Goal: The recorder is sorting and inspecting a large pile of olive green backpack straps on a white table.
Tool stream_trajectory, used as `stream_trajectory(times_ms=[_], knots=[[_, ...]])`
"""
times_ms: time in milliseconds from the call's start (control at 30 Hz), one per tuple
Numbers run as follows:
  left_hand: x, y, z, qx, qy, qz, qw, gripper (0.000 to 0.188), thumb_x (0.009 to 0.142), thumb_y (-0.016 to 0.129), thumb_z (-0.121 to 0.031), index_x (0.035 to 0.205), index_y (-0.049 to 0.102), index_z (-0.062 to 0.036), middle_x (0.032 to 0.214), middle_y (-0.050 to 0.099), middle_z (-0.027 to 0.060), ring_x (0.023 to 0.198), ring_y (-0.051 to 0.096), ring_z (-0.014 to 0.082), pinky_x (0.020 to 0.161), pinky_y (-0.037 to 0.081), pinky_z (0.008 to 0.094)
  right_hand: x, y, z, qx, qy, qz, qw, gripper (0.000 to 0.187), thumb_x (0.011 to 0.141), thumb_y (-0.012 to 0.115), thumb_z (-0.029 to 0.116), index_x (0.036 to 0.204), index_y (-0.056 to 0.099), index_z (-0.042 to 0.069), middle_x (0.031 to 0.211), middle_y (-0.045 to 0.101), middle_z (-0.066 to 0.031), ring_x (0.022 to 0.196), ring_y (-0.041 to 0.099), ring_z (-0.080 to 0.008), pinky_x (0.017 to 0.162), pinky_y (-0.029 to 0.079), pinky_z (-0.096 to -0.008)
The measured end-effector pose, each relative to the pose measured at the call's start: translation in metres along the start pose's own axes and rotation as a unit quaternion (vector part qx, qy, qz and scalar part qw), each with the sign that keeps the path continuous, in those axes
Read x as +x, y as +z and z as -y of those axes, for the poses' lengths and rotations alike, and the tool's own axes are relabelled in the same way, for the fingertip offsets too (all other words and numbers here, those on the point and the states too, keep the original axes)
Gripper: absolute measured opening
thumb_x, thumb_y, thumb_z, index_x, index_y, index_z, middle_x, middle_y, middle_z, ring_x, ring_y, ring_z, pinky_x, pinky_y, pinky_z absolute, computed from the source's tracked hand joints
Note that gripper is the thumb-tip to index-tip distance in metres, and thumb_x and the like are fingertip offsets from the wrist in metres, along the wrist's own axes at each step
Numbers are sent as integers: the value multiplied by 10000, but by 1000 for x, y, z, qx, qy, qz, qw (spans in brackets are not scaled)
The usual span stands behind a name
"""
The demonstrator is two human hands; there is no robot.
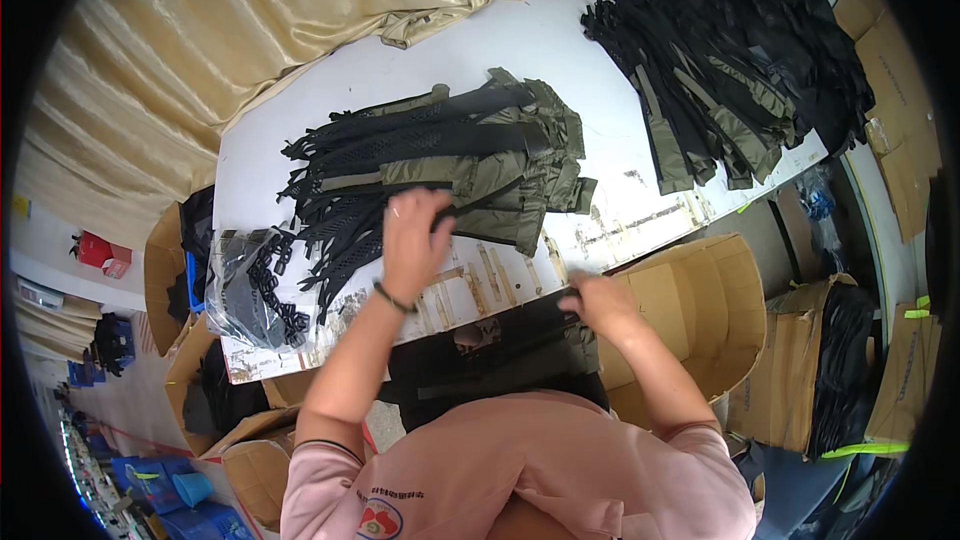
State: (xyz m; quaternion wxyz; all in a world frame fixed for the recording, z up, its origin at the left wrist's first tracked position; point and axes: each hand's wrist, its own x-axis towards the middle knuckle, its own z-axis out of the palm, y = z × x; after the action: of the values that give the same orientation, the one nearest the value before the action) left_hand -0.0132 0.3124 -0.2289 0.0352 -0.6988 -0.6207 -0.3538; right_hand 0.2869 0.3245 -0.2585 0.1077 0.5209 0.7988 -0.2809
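Note:
A pile of olive and black fabric pieces (470, 155) with black mesh and dangling straps lies across the white table. My left hand (415, 240) is at the pile's near edge, fingers curled, with a dark band on its wrist. A thin black strap (490, 197) runs from the pile into that hand, between thumb and fingers. Across my lap, below the table edge, rests another black and olive fabric piece (500, 350). My right hand (605, 305) pinches its upper right end; the fingertips are partly hidden.
A clear plastic bag (250, 295) with black buckles (275, 285) sits at the table's left end. A larger heap of black and olive pieces (730, 70) covers the far right. An open cardboard box (705, 310) stands right of my lap. More boxes (190, 390) stand lower left.

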Motion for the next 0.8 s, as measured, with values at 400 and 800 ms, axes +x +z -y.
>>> stream_trajectory(times_ms=[400, 800], knots=[[-19, 11, -16, 43, 126, 73, 988, 179, 667, 677, -125, 835, 616, -109, 770, 533, 65, 748, 540, 265, 664, 410, 396, 55, -19, 67, 771, -29, 100, 628, 219, 961, 542, 236, 1067, 582, 49, 875, 631, -37, 734, 605, -137, 635, 527, -307], [-61, 56, -32, -390, -194, 252, 864, 319, 848, 678, -164, 1086, 554, 9, 910, 629, 104, 827, 592, 161, 762, 467, 280, 16, 13, 48, 375, -123, -265, 880, 365, 856, 657, 111, 1181, 503, 48, 933, 610, -165, 833, 613, -309, 763, 486, -332]])
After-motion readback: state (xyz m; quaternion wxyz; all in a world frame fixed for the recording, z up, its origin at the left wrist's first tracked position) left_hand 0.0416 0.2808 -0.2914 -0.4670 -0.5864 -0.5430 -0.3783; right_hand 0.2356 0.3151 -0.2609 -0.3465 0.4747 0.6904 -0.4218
